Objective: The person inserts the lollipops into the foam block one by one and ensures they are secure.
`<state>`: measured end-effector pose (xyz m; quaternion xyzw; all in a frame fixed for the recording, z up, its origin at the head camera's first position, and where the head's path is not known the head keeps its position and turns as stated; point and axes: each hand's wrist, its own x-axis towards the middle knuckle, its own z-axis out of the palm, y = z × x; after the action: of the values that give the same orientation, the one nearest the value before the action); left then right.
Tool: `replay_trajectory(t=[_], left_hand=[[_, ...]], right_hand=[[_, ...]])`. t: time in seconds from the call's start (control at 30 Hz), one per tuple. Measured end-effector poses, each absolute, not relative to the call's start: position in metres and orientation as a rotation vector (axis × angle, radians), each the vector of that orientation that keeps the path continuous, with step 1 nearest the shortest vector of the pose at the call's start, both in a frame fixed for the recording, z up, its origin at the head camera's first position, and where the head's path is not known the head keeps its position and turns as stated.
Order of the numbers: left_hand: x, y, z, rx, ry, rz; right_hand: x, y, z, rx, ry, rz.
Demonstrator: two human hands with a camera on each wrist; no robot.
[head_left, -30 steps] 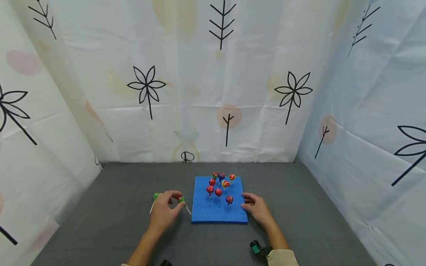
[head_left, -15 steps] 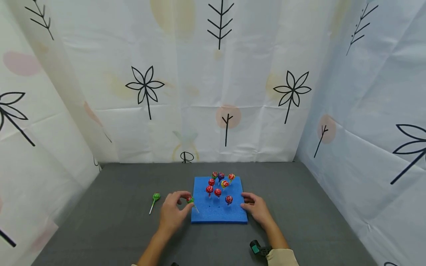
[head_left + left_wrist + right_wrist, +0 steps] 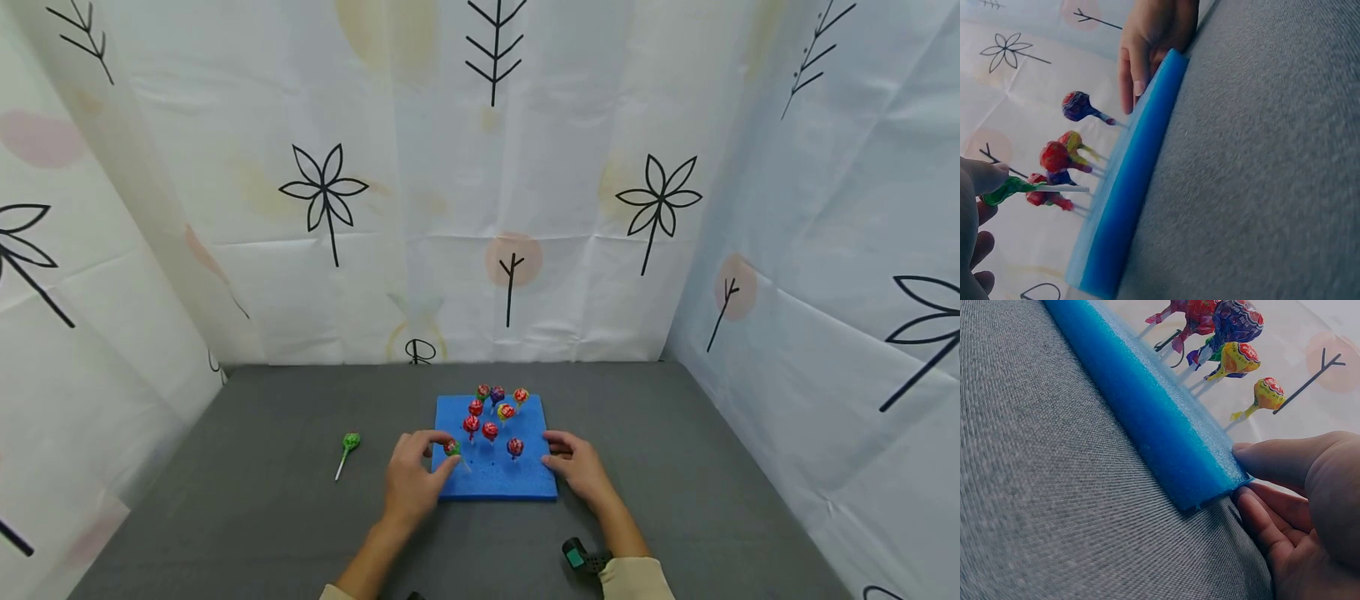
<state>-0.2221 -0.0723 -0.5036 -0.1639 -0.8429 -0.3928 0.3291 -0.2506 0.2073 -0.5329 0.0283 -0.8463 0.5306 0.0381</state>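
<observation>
My left hand (image 3: 412, 481) pinches a lollipop with a green and red wrapper (image 3: 452, 447) between thumb and fingers. Its white stick (image 3: 1066, 188) points down toward the blue foam board (image 3: 495, 489) and, in the left wrist view, its tip looks clear of the surface. Several wrapped lollipops stand upright in the board, among them a dark red and purple one (image 3: 515, 448) near its right side and a yellow one (image 3: 1269, 394) in the right wrist view. At the board's right edge, my right hand (image 3: 583, 472) grips it, thumb on top and fingers against the side.
A green lollipop (image 3: 351, 442) lies on the grey tabletop (image 3: 285, 500) left of the board. A black wrist device (image 3: 576, 555) shows by my right forearm. Patterned white cloth (image 3: 450, 167) closes off the back and sides.
My left hand has carried its lollipop rightward from beside the board to over its left part. The green lollipop on the table came into full view. My right hand stays put.
</observation>
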Motion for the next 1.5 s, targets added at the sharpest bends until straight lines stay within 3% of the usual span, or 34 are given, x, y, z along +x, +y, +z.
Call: replay_trajectory(t=[1.5], left_hand=[[-0.242,-0.033,-0.51,-0.553,-2.199,-0.882]], right_hand=[[-0.253,0.207,-0.533,0.072,-2.608,1.623]])
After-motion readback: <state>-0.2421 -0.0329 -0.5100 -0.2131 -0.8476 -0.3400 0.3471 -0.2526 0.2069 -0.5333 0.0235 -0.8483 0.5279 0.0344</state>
